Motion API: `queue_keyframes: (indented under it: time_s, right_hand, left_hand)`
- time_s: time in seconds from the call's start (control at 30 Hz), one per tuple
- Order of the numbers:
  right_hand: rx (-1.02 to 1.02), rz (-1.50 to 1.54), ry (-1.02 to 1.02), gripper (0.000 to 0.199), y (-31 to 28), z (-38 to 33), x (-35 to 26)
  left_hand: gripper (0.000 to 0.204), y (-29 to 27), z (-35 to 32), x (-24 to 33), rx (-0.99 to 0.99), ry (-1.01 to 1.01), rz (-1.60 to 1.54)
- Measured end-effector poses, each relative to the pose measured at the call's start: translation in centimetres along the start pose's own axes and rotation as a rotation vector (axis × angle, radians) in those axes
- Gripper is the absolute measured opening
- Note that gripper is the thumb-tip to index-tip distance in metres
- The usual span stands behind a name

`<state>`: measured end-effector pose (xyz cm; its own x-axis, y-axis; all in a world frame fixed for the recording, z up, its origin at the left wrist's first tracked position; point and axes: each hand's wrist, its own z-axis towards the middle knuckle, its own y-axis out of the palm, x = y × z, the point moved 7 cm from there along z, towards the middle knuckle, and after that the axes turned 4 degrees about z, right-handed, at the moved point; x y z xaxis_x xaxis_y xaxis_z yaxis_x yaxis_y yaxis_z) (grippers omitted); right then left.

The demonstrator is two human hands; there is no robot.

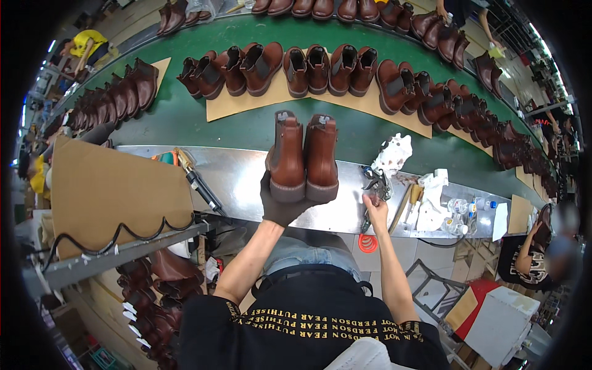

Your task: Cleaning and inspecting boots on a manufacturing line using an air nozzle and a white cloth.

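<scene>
My left hand (pixel 285 209), in a dark glove, is closed under a pair of brown leather ankle boots (pixel 287 157). It holds them upright, heels toward me, over the metal bench. The boots stand side by side, with dark elastic panels and dark soles. My bare right hand (pixel 377 213) is closed around the lower part of what looks like a metal spray gun (pixel 377 184) at the bench's right half; its fingers are partly hidden. A red coiled hose (pixel 368 243) hangs just below that hand. A white, stained cloth bundle (pixel 393 154) lies beyond the spray gun.
Rows of brown boots (pixel 262 68) stand on cardboard along the green conveyor (pixel 185 126). On the metal bench (pixel 240 169) lie a black-handled tool (pixel 203 188), white rags (pixel 431 206) and plastic bottles (pixel 459 206). A cardboard sheet (pixel 117 191) stands left; other people work nearby.
</scene>
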<state>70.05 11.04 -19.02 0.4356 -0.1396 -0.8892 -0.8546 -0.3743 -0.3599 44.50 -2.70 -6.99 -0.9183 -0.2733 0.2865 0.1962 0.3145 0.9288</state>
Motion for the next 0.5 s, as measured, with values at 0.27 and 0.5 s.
queue_keyframes:
  time_s: [0.27,0.5]
  right_hand:
    - [-0.064,0.411,-0.140,0.021,-2.3,-3.6,-9.4]
    - [-0.233,0.311,-0.194,0.019,-7.0,-11.4,-20.4]
  left_hand:
    - [0.061,6.0,-0.4,1.8,0.011,0.281,1.020]
    - [0.069,6.7,-0.7,2.2,0.058,0.316,1.272]
